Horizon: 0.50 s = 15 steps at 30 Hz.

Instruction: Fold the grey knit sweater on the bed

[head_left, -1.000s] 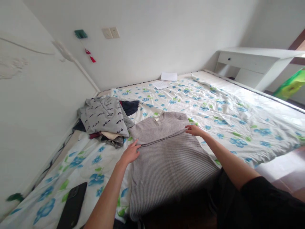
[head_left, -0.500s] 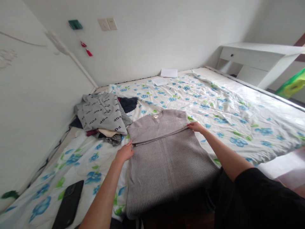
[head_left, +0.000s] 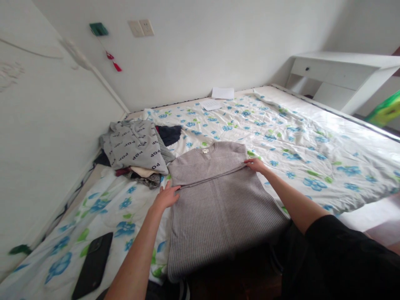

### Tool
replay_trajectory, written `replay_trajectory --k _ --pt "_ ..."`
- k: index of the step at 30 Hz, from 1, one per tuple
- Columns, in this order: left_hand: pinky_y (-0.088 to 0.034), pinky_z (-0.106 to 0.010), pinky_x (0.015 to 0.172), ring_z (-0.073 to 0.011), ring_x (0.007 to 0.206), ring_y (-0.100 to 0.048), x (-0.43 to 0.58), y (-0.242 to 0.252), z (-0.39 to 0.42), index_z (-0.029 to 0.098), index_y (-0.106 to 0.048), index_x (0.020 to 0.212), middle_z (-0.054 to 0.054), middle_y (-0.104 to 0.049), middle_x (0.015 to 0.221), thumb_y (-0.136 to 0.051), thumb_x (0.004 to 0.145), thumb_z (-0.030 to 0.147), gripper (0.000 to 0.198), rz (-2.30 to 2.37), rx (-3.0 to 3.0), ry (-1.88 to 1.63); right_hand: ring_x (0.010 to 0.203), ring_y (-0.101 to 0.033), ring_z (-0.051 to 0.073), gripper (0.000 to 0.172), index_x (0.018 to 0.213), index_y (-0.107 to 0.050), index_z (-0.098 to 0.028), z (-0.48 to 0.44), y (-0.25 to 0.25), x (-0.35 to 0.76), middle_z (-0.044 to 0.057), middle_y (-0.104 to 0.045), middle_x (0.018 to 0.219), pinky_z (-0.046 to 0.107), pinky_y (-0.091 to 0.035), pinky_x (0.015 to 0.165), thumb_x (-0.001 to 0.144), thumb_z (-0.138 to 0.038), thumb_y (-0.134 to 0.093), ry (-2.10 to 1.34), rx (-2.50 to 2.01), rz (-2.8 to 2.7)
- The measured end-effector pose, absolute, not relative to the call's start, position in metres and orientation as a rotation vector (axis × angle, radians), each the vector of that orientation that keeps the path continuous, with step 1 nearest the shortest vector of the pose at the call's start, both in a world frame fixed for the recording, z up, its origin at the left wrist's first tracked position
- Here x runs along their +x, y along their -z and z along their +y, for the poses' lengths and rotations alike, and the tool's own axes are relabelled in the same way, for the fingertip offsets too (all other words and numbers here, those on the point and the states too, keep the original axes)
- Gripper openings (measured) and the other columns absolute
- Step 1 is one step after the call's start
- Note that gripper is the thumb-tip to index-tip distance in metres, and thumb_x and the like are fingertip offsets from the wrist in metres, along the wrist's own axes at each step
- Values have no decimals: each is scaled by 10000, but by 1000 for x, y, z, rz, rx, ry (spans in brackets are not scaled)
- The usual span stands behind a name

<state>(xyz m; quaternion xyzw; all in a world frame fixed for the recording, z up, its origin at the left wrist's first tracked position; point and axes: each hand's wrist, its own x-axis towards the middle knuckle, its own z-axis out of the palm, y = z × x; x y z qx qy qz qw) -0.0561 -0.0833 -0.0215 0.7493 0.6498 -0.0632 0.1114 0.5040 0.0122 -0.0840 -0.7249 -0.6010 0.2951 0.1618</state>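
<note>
Pinching the fold of a gray sweater [head_left: 225, 212] on the bed [head_left: 359, 166], the right hand [head_left: 256, 165] closes narrow; the left hand [head_left: 166, 196] spreads wide beside its edge.

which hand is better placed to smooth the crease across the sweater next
Right, probably: the right hand rests at one end of the crease across the sweater, while the left hand sits lower, with its fingertips only at the sweater's side edge.
</note>
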Motion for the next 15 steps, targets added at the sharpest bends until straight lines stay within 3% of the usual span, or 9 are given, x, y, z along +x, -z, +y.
replay_trajectory --k 2,7,12,15 --pt "-451 -547 1334 -379 1592 -595 -50 15 -84 262 -801 1521 -171 -710 1627 -600 973 290 585 1938 2225 201 940 -792 255 432 1396 -901 -218 12 81 501 78 -882 1031 323 -596 950 1033 -222 -667 -823 -2072 -1751" --pt "-521 -429 1276 -305 1338 -749 -35 4 -84 235 -912 1252 -137 -794 1413 -544 1011 262 441 1733 2359 149 1108 -811 284 458 1396 -905 -209 10 72 496 106 -891 1198 342 -567 1093 1039 -180 -619 -736 -2053 -1807" --pt "-449 -427 1353 -314 1532 -666 -29 10 -85 203 -880 1346 -139 -723 1632 -579 947 174 501 1716 2295 233 1252 -787 284 442 1293 -941 -231 7 69 494 95 -868 1327 331 -536 1178 1000 -133 -626 -638 -2009 -1911" --pt "-423 -429 1367 -319 1584 -628 -28 13 -86 178 -830 1438 -158 -652 1721 -567 957 170 549 1736 2267 277 1228 -792 284 435 1267 -948 -227 7 69 492 98 -881 1266 323 -548 1154 998 -123 -622 -643 -2003 -1913"
